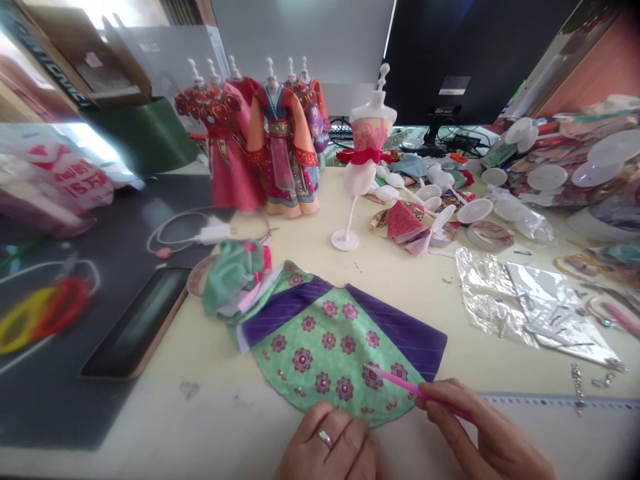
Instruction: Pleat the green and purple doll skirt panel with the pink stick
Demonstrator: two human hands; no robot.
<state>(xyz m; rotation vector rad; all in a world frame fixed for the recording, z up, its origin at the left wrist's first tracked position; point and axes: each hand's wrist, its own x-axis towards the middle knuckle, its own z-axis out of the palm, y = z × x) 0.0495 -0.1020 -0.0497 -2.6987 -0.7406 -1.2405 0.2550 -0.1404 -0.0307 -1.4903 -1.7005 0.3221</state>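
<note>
A small green doll skirt [325, 347] with red flower prints and purple side panels lies flat on the cream table [380, 280]. My left hand [327, 450], wearing a ring, presses down on the skirt's near hem. My right hand [483, 427] holds a thin pink stick tool [400, 382] like a pen, its tip touching a flower near the skirt's right edge. A bundle of green and pink fabric [233, 273] lies bunched at the skirt's upper left.
Dressed doll mannequins [270, 133] stand at the back, with a white mannequin [367, 147] in a pink top nearer. White stand bases and fabric scraps [430, 207] lie at right, plus clear plastic bags [530, 300]. A phone [137, 323] and cable [210, 233] lie left.
</note>
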